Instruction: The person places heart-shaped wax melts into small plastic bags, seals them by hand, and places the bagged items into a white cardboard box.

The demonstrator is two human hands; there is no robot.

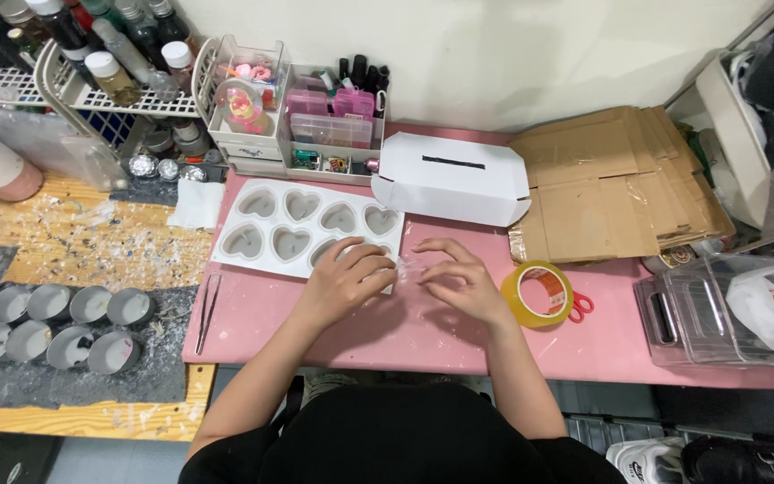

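Hands meet at the middle of the pink surface (423,332), near its front edge. Left hand (344,282) rests curled over the near right corner of the white heart mould (302,229), fingers bent and closed down on something small; what exactly sits under them cannot be told. Right hand (460,282) is just beside it, fingers spread and arched, tips pinching at a small clear scrap, film or tape (409,266), between the two hands. The scrap lies at the mould's right edge, touching or nearly touching it.

Judgement on doing this well: thin clear film clings and folds, so light fingertip pressure and a slow pull look wiser than a hard pinch. Left hand is best kept pressing the mould flat so it does not lift or slide toward the surface's left edge.

Around them: tape roll (537,294) and red scissors (580,306) near the right hand; white box (451,179) and flattened cardboard (611,179) toward the back edge; tweezers (208,312) along the left edge; clear bin (727,309) at the right edge.
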